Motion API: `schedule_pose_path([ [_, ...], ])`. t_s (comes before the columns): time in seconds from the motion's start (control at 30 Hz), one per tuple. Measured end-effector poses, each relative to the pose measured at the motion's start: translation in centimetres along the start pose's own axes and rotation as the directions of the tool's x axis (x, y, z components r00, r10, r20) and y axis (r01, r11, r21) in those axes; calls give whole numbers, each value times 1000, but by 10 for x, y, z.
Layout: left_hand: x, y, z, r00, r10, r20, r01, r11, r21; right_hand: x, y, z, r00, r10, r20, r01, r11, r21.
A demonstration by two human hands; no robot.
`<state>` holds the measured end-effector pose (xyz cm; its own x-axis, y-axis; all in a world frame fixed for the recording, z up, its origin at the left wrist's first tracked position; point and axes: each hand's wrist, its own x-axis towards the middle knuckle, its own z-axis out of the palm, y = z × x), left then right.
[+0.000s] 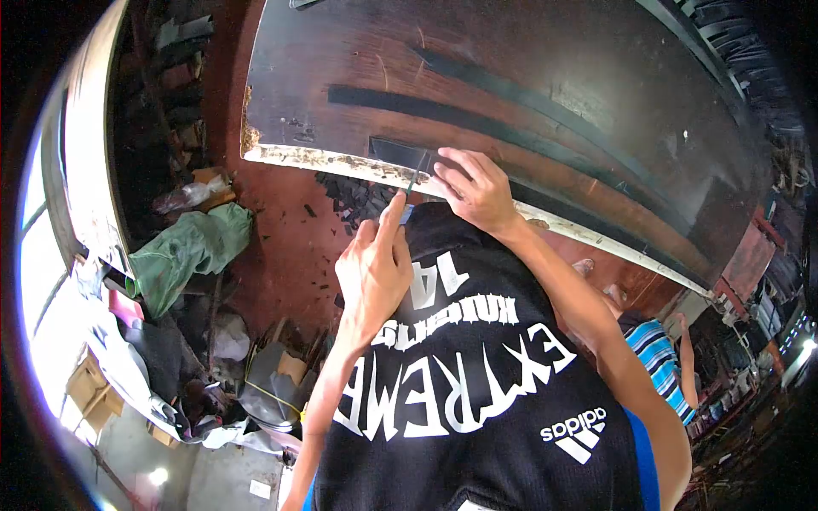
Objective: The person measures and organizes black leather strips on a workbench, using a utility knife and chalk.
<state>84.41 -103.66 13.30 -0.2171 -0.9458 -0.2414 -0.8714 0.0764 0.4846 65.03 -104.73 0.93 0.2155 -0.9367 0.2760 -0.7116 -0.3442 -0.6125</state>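
Note:
My left hand (375, 264) is closed around a slim knife (415, 177), its index finger stretched along the tool. The dark, thin blade lies across a black strip of material (396, 152) at the near edge of a dark wooden board (528, 111). Beside the blade, my right hand (475, 192) rests its fingertips on the strip, fingers bent and apart. The handle is mostly hidden in my left hand. Longer black strips (409, 106) lie across the board.
Dark cut scraps (354, 200) are heaped on the reddish floor below the board's worn edge. A green sack (192, 251) and other clutter lie at left. Another person in a striped blue garment (660, 366) sits at right.

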Motion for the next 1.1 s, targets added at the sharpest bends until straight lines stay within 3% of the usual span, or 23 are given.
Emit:
schedule_pose_path([
  [0.13, 3, 17, -2, 990, -108, 90, 104, 993, 48, -1, 5, 3, 1000, 1, 8, -1, 999, 46],
  [0.6, 14, 33, -1, 987, -111, 119, 95, 987, 133, 3, 10, 1, 997, -32, 68, 27, 996, 85],
  [1.1, 37, 52, -13, 903, -216, 372, 103, 948, 301, 2, 11, -1, 990, -51, 130, 42, 996, 76],
])
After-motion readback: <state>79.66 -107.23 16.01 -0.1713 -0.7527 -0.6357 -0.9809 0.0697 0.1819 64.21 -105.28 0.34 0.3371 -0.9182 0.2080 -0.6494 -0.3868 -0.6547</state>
